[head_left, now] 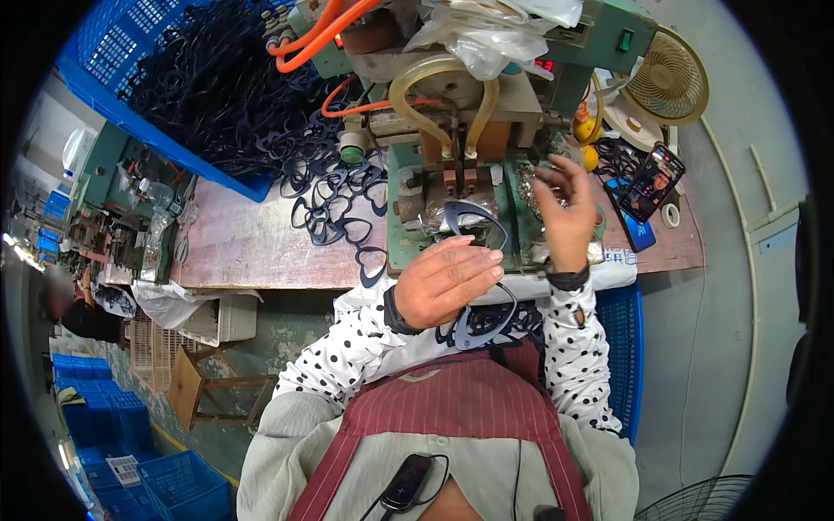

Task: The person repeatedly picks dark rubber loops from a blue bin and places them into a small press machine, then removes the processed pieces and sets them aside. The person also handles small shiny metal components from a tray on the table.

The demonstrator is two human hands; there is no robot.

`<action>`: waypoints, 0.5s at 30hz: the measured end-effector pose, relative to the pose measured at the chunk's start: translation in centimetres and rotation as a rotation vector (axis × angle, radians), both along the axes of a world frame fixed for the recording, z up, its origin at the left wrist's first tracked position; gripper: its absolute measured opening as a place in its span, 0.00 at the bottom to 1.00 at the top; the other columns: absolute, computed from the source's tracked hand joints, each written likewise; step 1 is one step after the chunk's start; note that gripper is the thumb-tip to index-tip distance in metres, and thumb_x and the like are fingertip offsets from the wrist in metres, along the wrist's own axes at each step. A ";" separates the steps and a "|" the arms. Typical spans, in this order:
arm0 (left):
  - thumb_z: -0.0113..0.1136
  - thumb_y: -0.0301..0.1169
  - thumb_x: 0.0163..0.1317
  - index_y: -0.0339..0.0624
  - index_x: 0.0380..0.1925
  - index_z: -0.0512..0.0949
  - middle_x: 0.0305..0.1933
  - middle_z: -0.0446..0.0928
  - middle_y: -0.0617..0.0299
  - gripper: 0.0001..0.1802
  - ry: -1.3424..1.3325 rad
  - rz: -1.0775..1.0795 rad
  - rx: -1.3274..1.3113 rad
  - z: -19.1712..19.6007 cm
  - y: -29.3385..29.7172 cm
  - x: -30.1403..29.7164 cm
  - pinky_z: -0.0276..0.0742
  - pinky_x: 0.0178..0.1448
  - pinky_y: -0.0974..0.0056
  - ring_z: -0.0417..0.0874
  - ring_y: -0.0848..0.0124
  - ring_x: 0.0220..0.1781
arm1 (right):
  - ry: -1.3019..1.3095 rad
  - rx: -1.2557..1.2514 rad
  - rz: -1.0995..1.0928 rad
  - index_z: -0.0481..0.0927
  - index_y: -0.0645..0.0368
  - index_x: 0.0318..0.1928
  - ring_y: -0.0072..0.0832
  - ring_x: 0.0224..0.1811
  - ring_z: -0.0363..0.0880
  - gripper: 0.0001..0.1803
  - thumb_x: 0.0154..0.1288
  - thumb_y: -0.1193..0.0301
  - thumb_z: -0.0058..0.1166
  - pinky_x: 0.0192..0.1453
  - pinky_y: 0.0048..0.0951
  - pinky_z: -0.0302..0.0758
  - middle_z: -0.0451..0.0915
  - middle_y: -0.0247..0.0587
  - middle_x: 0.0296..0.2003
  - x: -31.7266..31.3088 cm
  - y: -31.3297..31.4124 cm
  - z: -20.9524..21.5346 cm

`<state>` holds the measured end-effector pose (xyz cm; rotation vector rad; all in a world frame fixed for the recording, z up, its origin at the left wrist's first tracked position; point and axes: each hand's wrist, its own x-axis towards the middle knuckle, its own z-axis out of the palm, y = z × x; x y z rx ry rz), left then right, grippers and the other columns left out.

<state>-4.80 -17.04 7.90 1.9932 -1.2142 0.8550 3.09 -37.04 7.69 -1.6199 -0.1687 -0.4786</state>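
Note:
My left hand (447,282) is in front of the small green press, fingers straight and pressed together. Its fingertips close on a dark blue flat loop (476,208), which stands up toward the press's metal jaws (460,181). Part of the loop and my thumb are hidden behind the fingers. Another dark blue loop (485,337) hangs below the hand, over my lap. My right hand (569,208) is raised beside a heap of small shiny metal pieces (526,187) on the press's right side. Its thumb and bent fingers are apart, with nothing visible between them.
Loose dark loops (334,204) lie on the table left of the press. A blue crate (234,178) behind them holds a large heap more. To the right are two phones (651,184), a white tape roll (671,215) and a fan (667,74). Orange hoses (334,30) cross above.

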 end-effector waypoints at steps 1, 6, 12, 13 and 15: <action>0.59 0.20 0.54 0.36 0.50 0.79 0.53 0.80 0.50 0.20 0.010 -0.019 -0.001 0.1 0.0 0.1 0.77 0.59 0.51 0.83 0.57 0.52 | 0.002 -0.023 -0.055 0.75 0.62 0.53 0.23 0.42 0.80 0.20 0.59 0.79 0.60 0.49 0.26 0.76 0.84 0.41 0.42 0.3 -1.0 -0.3; 0.59 0.18 0.51 0.36 0.51 0.79 0.53 0.80 0.50 0.23 0.024 -0.008 0.018 0.1 0.2 0.1 0.77 0.60 0.51 0.83 0.58 0.51 | -0.036 -0.195 -0.295 0.78 0.62 0.50 0.28 0.41 0.83 0.16 0.60 0.78 0.59 0.47 0.27 0.76 0.84 0.43 0.39 1.7 -5.1 -3.3; 0.64 0.22 0.55 0.36 0.45 0.82 0.48 0.83 0.50 0.16 0.016 0.068 0.085 1.2 0.5 -0.3 0.78 0.60 0.50 0.84 0.59 0.51 | 0.017 -0.563 -0.312 0.82 0.57 0.44 0.44 0.36 0.82 0.13 0.58 0.68 0.60 0.41 0.39 0.76 0.83 0.47 0.34 2.5 -8.2 -7.5; 0.64 0.21 0.53 0.37 0.47 0.81 0.49 0.83 0.51 0.18 0.031 0.043 0.070 1.1 0.1 -0.1 0.78 0.59 0.52 0.85 0.59 0.50 | 0.026 -0.684 -0.255 0.83 0.55 0.44 0.45 0.40 0.81 0.15 0.58 0.63 0.61 0.46 0.41 0.75 0.83 0.47 0.36 2.1 -8.8 -7.3; 0.65 0.20 0.51 0.38 0.47 0.82 0.50 0.82 0.52 0.20 0.051 0.061 0.055 0.9 -0.1 -0.3 0.79 0.58 0.54 0.85 0.60 0.48 | 0.008 -1.127 -0.287 0.85 0.53 0.43 0.44 0.55 0.73 0.19 0.54 0.57 0.65 0.56 0.46 0.68 0.80 0.43 0.48 1.5 -7.4 -7.1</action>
